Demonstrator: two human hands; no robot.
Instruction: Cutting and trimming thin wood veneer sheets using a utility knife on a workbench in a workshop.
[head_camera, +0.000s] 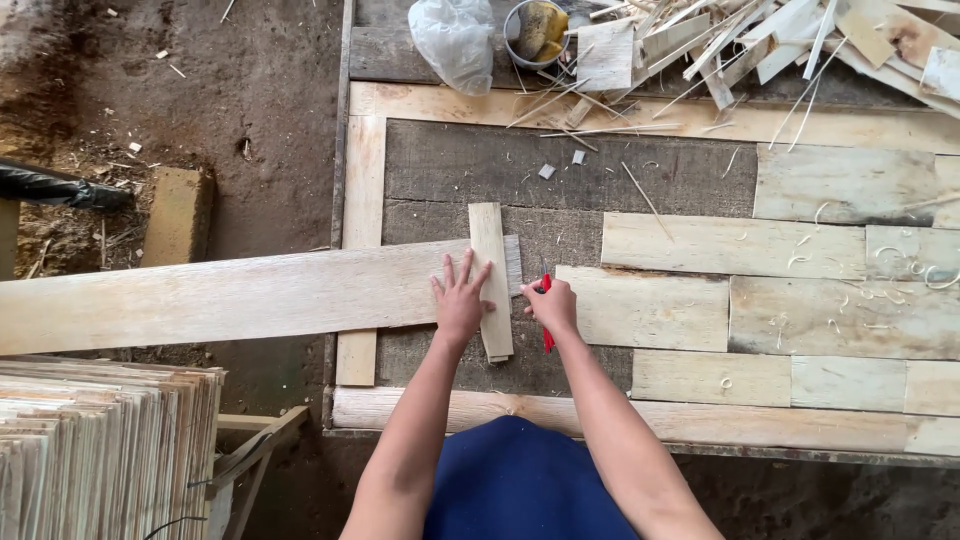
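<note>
A long pale plank (220, 297) lies across the workbench, its right end near the middle. A short narrow wood strip (489, 250) lies crosswise on that end. My left hand (460, 298) presses flat on the strip and plank with fingers spread. My right hand (551, 303) is closed around a red-handled tool (547, 338), its tip beside the strip's right edge at the plank's end.
Pale boards (730, 245) cover the right of the dark bench (560, 170). Offcuts and shavings (760, 40) pile at the back with a plastic bag (455, 40) and a small tin (538, 30). A stack of thin sheets (100, 440) stands lower left. Dirt floor with a brick (177, 215) is left.
</note>
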